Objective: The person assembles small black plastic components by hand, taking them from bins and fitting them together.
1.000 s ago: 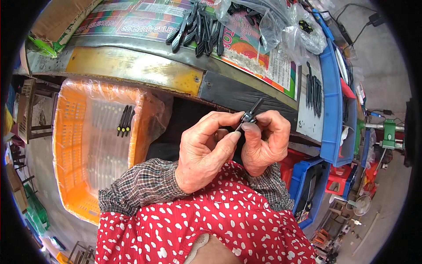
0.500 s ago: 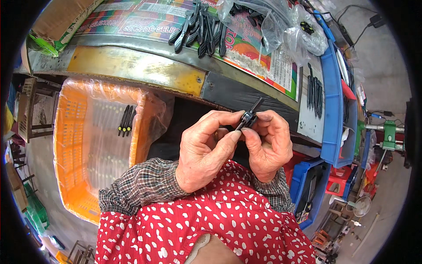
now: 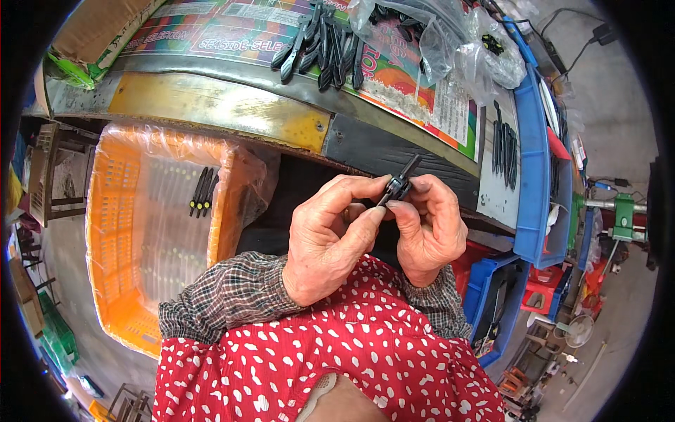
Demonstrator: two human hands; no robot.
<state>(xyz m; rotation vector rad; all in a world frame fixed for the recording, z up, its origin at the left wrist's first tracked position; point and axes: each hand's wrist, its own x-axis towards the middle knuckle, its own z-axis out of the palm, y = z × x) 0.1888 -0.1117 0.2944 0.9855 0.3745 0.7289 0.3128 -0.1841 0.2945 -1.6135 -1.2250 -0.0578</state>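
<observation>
A small black plastic part [image 3: 399, 186] with a narrow stem is pinched between both hands, in front of the table edge. My left hand [image 3: 330, 235] is closed, its thumb and forefinger gripping the near side of the part. From the other side my right hand [image 3: 430, 228] presses it with thumb and forefinger; the remaining fingers curl. What lies under the fingertips is hidden. On the table beyond, a pile of black slender pieces [image 3: 325, 49] lies on printed card. More black sticks [image 3: 503, 144] rest in a row at the right end of the table.
An orange crate [image 3: 116, 239] lined with clear plastic stands at left, holding several black sticks with yellow ends [image 3: 202, 193]. A clear bag [image 3: 439, 42] with black pieces lies at the back. Blue trays [image 3: 531, 176] line the right side. A cardboard box [image 3: 98, 35] sits far left.
The right hand has shifted very slightly, and its grip on the black part looks much the same. Otherwise the scene is unchanged.
</observation>
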